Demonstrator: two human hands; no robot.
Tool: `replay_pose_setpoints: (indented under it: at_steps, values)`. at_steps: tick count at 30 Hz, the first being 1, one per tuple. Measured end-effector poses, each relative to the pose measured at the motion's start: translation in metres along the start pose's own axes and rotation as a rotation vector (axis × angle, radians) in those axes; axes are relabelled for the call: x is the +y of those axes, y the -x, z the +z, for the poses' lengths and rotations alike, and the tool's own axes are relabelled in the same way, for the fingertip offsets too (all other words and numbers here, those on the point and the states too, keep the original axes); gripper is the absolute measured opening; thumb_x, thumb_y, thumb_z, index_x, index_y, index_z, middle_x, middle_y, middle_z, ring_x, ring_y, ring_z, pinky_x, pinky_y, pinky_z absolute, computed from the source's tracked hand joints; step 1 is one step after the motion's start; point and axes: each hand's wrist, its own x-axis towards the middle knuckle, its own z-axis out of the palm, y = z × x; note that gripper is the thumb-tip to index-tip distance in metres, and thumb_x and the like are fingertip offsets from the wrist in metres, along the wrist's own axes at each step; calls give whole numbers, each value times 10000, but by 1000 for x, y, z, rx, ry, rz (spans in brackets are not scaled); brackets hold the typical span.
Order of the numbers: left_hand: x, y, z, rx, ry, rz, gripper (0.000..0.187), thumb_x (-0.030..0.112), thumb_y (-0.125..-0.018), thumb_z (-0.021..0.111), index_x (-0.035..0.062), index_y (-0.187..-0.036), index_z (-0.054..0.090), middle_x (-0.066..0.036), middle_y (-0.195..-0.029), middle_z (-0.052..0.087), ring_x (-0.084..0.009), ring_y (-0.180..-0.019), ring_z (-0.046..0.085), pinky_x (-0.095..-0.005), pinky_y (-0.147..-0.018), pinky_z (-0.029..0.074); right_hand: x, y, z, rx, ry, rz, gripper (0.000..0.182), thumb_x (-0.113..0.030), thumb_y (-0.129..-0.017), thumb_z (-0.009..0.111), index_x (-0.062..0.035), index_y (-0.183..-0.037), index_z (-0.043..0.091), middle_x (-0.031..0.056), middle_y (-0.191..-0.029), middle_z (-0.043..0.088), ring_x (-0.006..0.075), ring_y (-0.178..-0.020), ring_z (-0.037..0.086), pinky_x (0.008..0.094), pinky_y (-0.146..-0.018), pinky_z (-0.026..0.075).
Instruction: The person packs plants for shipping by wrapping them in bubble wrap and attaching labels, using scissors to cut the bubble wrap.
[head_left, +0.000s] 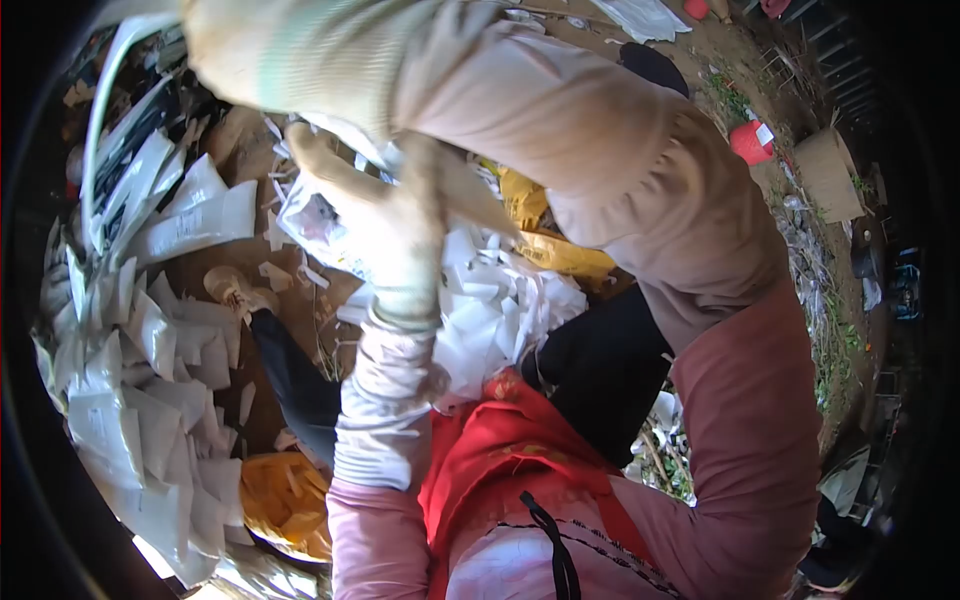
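My left hand (385, 220), in a pale glove, is raised over a heap of white plastic scraps (480, 310). Its thumb stands apart from the blurred fingers, and no held thing shows in it. Close beside it are a clear plastic bag (315, 222) and a blurred pale flat piece (478, 200). My right arm reaches across the top, with my gloved right hand (235, 45) partly cut off by the frame's edge, its fingers hidden. Near that hand, a long white plastic strip (93, 150) curves down the left side.
Flat white plastic pieces (150, 420) are piled along the left. A yellow-orange sack (285, 500) lies at the lower left, yellow bags (565, 255) behind the scraps. My shoe (235, 290) rests on the dirt. A red container (750, 143) and a cardboard box (828, 178) stand right.
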Motion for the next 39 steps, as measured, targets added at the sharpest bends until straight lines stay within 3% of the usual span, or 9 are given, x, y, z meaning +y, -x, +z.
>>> replay_pose_setpoints:
  at_steps: [3,11,15,16,25,28,30,32,39]
  values:
    - [-5,-7,-45,45,221,-209,499,-21,-797,530,-58,-1274,390,-119,-1060,561,-142,-899,519,-256,-822,439,-17,6,8,-61,-98,-53,618,-289,-828,611,-27,-1310,327,178,-1184,501,266,-1100,511,332,-892,443]
    - [-58,-13,-238,-409,-704,166,233,80,-820,553,-51,-998,627,-130,-1012,627,-207,-922,592,-301,-855,469,-11,190,45,-532,-587,705,754,-449,-826,649,6,-1362,375,170,-1314,495,244,-1228,446,340,-1016,352]
    - [-147,-17,-278,-124,-65,-741,259,139,-871,493,-37,-979,649,-112,-950,646,-188,-883,591,-297,-839,463,-54,287,84,-542,-1183,1148,760,-341,-828,686,21,-1384,316,166,-1277,501,232,-1195,457,297,-1021,332]
    - [-171,-14,-298,-300,-361,-421,219,53,-790,524,-15,-960,645,-138,-924,650,-252,-873,607,-314,-816,481,-63,295,93,-447,-987,1183,831,-408,-790,710,23,-1381,314,189,-1304,464,262,-1210,443,330,-1031,333]
    - [-223,-23,-333,-517,-1027,-110,212,-47,-753,559,21,-940,632,-118,-840,639,-192,-777,584,-300,-719,461,-136,303,103,-506,-147,220,1181,-569,-427,794,-211,-1436,296,167,-1399,272,347,-1316,270,598,-1064,182]
    - [-201,-24,-320,-517,-1134,-10,88,19,-729,592,18,-815,614,-38,-686,533,-175,-595,511,-274,-554,425,-153,331,142,-307,-55,138,1058,-410,-496,823,-168,-1401,331,179,-1344,364,363,-1236,387,598,-1023,274]
    - [-205,-37,-308,-237,-761,-746,45,50,-722,603,31,-761,593,-25,-666,495,-175,-545,479,-275,-498,408,-144,343,165,-144,-60,255,986,-311,-550,801,-128,-1394,326,199,-1297,407,380,-1178,437,570,-993,328]
    - [-214,-39,-319,-205,-565,-794,41,59,-722,606,48,-710,569,-23,-647,480,-171,-514,471,-285,-448,411,-136,331,162,-44,-122,363,826,-166,-633,724,-60,-1364,354,219,-1237,470,391,-1099,504,477,-926,427]
    - [-169,-77,-289,206,153,-911,103,96,-823,616,9,-871,587,-71,-777,582,-175,-668,581,-275,-581,512,-135,302,159,212,-1071,1278,252,47,-826,553,2,-1068,607,47,-883,659,125,-724,605,246,-654,491]
